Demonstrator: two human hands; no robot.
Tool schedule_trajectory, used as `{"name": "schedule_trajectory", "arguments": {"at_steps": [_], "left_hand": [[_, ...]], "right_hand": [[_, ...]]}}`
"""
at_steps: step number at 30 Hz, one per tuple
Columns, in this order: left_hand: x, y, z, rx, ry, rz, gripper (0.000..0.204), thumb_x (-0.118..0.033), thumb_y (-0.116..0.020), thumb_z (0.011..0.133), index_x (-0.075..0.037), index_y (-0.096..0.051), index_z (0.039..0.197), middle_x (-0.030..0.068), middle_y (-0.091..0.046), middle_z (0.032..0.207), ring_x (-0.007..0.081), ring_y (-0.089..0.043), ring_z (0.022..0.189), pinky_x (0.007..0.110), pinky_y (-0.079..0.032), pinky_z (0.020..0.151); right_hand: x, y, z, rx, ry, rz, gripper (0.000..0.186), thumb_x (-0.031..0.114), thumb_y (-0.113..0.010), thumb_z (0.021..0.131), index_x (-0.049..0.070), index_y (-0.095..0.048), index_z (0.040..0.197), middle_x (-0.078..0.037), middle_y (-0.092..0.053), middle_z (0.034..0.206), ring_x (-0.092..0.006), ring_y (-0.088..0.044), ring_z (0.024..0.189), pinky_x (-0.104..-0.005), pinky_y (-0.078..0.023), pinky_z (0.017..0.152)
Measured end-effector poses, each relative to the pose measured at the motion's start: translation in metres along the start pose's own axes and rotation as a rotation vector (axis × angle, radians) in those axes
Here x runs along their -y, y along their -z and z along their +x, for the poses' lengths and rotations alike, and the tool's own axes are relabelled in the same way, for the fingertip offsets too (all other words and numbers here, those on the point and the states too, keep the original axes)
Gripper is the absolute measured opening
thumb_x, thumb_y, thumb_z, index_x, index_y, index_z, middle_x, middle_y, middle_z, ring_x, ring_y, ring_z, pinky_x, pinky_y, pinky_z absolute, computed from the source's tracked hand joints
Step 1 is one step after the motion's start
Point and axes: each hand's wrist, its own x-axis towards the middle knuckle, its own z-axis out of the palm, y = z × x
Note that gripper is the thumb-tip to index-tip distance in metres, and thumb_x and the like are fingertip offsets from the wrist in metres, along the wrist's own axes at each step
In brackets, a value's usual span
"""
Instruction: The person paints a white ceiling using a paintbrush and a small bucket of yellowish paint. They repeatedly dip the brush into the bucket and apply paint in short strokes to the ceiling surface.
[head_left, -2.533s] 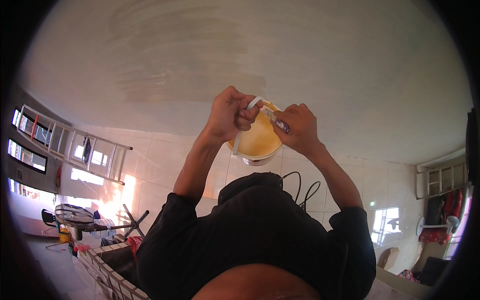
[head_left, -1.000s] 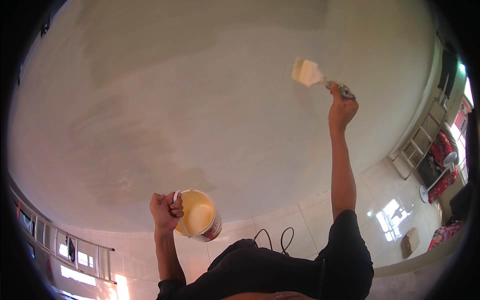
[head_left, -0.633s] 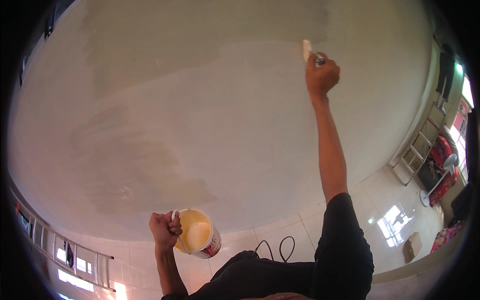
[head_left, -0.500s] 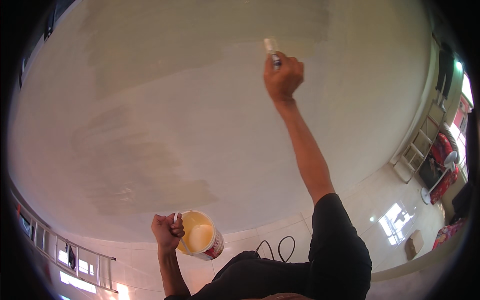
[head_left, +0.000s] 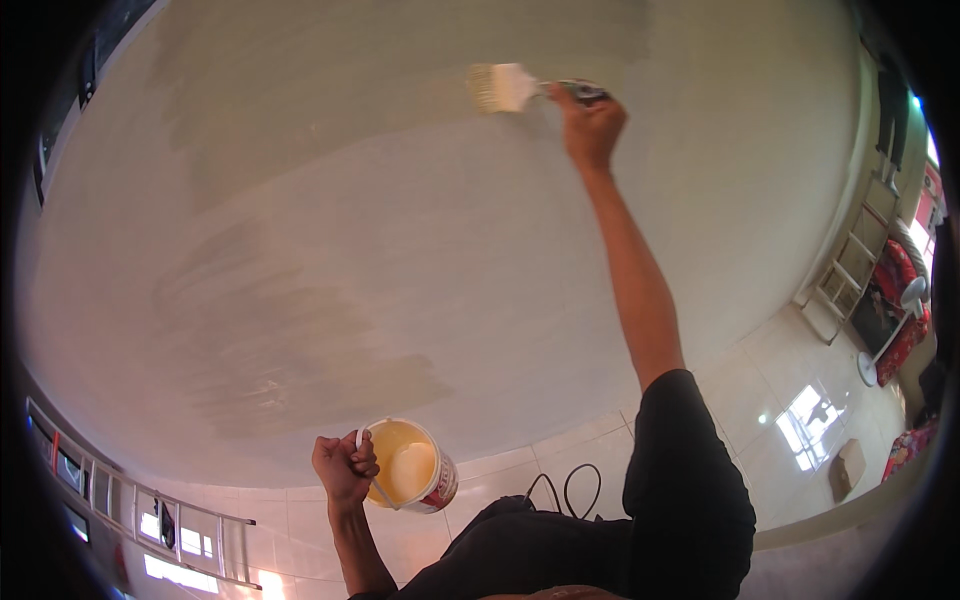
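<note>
My left hand, low in the picture, is closed on the white handle of a bucket holding pale yellowish liquid. My raised right hand grips a wide paintbrush by its handle. The brush head, pale and slightly blurred, points left against the wall, which has darker, streaky patches above and lower left.
A tiled floor runs along the wall's foot. Aluminium ladders appear at lower left and at right. Beside the right one are a person's dark-trousered legs, a white stand and red patterned bundles. Dark cables loop near me.
My right hand has gone from the bucket up onto the wall with the brush, moving leftward, then slightly back right as the brush turned sideways. My view has shifted toward the wall.
</note>
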Motion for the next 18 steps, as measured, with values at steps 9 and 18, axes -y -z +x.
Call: {"name": "schedule_trajectory", "arguments": {"at_steps": [9, 18], "left_hand": [[0.003, 0.002, 0.003, -0.023, 0.028, -0.026, 0.043, -0.04, -0.034, 0.079, -0.003, -0.054, 0.089, -0.0059, -0.03, 0.06, 0.007, -0.022, 0.047, 0.024, -0.02, 0.045], [0.0, -0.007, 0.001, -0.014, 0.041, 0.0, 0.043, -0.039, -0.035, 0.079, -0.002, -0.056, 0.087, -0.0056, -0.031, 0.059, 0.0072, -0.022, 0.047, 0.024, -0.019, 0.045]], "right_hand": [[-0.058, 0.136, 0.089, -0.28, -0.016, -0.778, 0.031, 0.036, -0.073, 0.081, 0.005, -0.075, 0.08, -0.012, -0.07, 0.069, -0.0316, -0.068, 0.066, -0.0442, -0.051, 0.06], [0.056, -0.039, -0.034, -0.072, 0.458, -0.464, 0.014, 0.019, -0.072, 0.074, 0.008, -0.069, 0.081, -0.011, -0.057, 0.069, -0.0299, -0.055, 0.067, -0.0445, -0.043, 0.062]]}}
